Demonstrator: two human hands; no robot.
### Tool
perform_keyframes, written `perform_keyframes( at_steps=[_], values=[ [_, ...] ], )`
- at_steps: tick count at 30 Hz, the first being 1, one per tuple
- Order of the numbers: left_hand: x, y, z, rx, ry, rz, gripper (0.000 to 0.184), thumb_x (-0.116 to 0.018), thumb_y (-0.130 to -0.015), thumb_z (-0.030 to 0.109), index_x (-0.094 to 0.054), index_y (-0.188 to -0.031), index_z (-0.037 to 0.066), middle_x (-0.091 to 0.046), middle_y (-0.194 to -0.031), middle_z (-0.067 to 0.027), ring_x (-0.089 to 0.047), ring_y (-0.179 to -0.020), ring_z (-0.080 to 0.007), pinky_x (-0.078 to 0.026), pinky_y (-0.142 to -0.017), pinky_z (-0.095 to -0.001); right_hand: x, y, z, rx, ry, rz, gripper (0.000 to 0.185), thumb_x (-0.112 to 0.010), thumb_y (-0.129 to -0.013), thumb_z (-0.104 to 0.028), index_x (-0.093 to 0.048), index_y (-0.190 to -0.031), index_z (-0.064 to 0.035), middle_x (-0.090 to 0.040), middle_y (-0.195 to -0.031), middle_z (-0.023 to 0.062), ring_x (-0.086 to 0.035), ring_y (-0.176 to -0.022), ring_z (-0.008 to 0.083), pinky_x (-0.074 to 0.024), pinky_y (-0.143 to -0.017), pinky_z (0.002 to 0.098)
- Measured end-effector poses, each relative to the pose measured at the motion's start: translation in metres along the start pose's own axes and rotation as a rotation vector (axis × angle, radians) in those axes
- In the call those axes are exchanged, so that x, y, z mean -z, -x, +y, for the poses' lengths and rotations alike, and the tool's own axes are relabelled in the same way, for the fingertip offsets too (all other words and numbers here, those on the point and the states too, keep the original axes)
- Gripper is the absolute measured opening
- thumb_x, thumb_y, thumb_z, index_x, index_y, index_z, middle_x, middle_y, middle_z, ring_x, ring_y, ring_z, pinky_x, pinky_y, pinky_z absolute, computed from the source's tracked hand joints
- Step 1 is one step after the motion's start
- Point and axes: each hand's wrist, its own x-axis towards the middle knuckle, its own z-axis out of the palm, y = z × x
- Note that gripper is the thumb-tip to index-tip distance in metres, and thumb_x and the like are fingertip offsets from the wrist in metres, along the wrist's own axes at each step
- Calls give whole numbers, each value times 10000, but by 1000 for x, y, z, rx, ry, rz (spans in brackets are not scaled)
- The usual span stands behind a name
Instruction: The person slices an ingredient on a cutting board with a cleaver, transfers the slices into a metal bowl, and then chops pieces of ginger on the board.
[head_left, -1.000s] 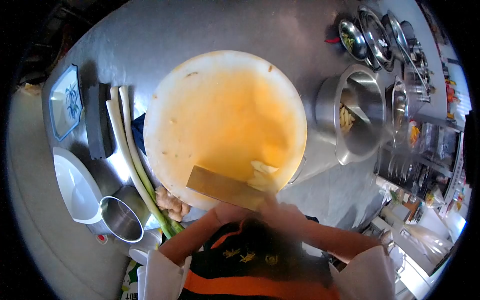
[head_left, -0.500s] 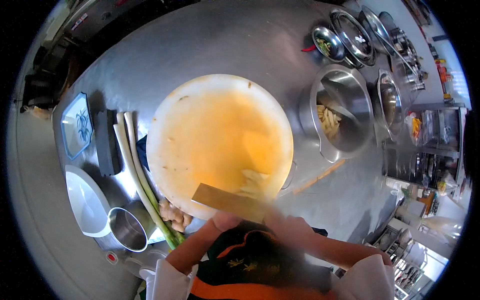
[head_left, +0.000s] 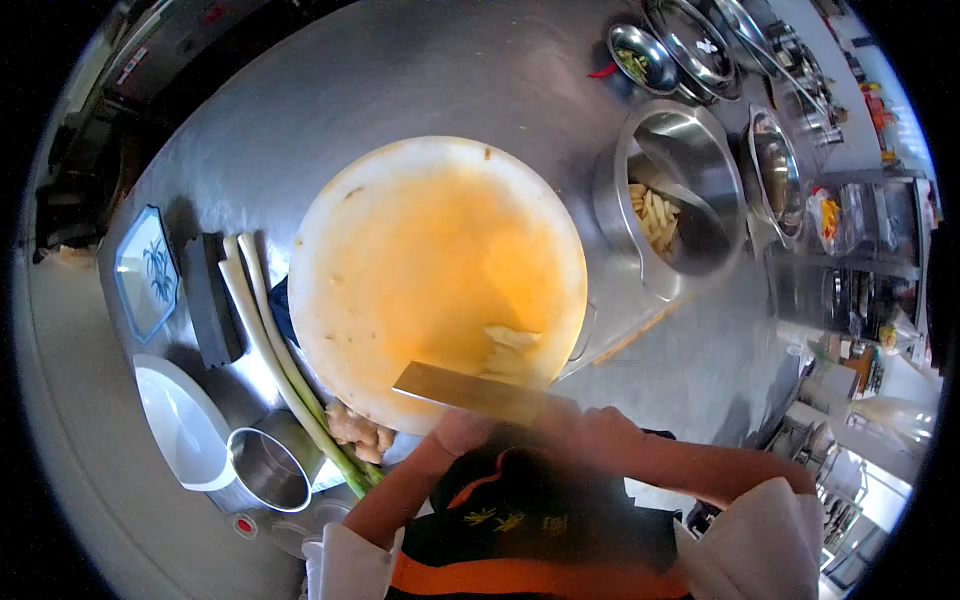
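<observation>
A broad cleaver [head_left: 465,388] lies across the near edge of the round cutting board [head_left: 385,270], its blade angled toward the left. My right hand [head_left: 592,432], smeared by motion, is closed at the cleaver's handle end. Close behind the blade is my left hand [head_left: 462,430]; its fingers are hidden, so I cannot see what they touch. Several pale cut pieces [head_left: 512,338] rest on the board just beyond the blade, some partly covered by it. The board's middle is stained yellow-orange.
Right of the board stands a steel pot [head_left: 722,200] holding pale cut strips [head_left: 655,216]. At the left lie leeks [head_left: 262,330], ginger [head_left: 360,430], a dark block [head_left: 212,300], a patterned dish [head_left: 148,270], a white bowl [head_left: 180,425] and a steel container [head_left: 270,470]. Steel bowls [head_left: 642,58] sit far right.
The view has shifted slightly, so the surroundings sit a little differently in frame. The cleaver's blade appears flatter than before, still at the near edge. My right hand stays on it.
</observation>
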Motion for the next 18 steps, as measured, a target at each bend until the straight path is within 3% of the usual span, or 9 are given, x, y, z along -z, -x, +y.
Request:
perform_keyframes(
  at_steps=[3, 7, 9, 10, 12, 13, 16, 18],
  values=[
    [6, -7, 9, 41, -116, -69, 274, -551, -760, 128, -542, -1027, 69, -544, -1045, -115, -499, -991, -313, -377, -860, -404, -11, -14, 9, 112, -84, 129, 382, -470, -779, -158, -302, -1105, -50, -505, -848, 197, -578, -497, 262, -473, -378, 347],
    [-1, 3, 0, -23, -169, -100, 301, -567, -732, 88, -541, -1031, 71, -538, -1054, -116, -493, -999, -309, -383, -854, -407, -18, -40, 10, 155, -126, 80, 385, -483, -756, -136, -321, -1090, -33, -514, -863, 207, -585, -537, 285, -475, -396, 356],
    [-4, 4, -5, 101, 119, -103, 294, -572, -719, 71, -550, -1012, 70, -537, -1060, -111, -493, -1009, -292, -391, -834, -407, -37, -36, 5, 65, -56, 216, 386, -494, -738, -127, -319, -1068, -27, -520, -875, 212, -584, -562, 309, -475, -419, 371],
    [-3, 4, -5, 92, 107, -99, 294, -572, -719, 71, -550, -1012, 70, -537, -1060, -111, -493, -1009, -292, -391, -834, -407, -39, -35, 7, 70, -49, 228, 386, -494, -738, -127, -319, -1068, -27, -520, -875, 212, -584, -562, 309, -475, -419, 371],
    [1, 10, -4, -307, -554, -58, 258, -569, -722, 68, -561, -979, 53, -545, -1016, -111, -511, -950, -281, -403, -805, -398, -42, -31, 6, -54, -189, 267, 383, -490, -738, -119, -311, -1064, -27, -520, -890, 209, -584, -555, 313, -480, -424, 373],
    [1, 11, -6, -306, -567, -60, 258, -569, -722, 68, -561, -979, 53, -545, -1016, -111, -511, -950, -281, -403, -805, -398, -40, -28, 7, -44, -192, 276, 383, -490, -738, -119, -311, -1064, -27, -520, -890, 209, -584, -555, 313, -480, -424, 373],
    [3, 4, -1, -262, -491, -85, 240, -490, -797, 127, -532, -1019, 45, -524, -1027, -116, -489, -962, -274, -396, -815, -377, -34, -13, 7, -6, -219, 356, 367, -482, -738, -111, -320, -1058, -36, -521, -902, 206, -581, -527, 311, -480, -409, 371],
    [2, -7, 10, 28, -13, -56, 218, -563, -766, 139, -562, -955, 31, -544, -934, -123, -512, -856, -282, -413, -777, -384, -40, 0, 5, 8, -132, 232, 353, -481, -743, -119, -339, -1058, -50, -519, -908, 212, -583, -516, 298, -476, -386, 360]
  ],
)
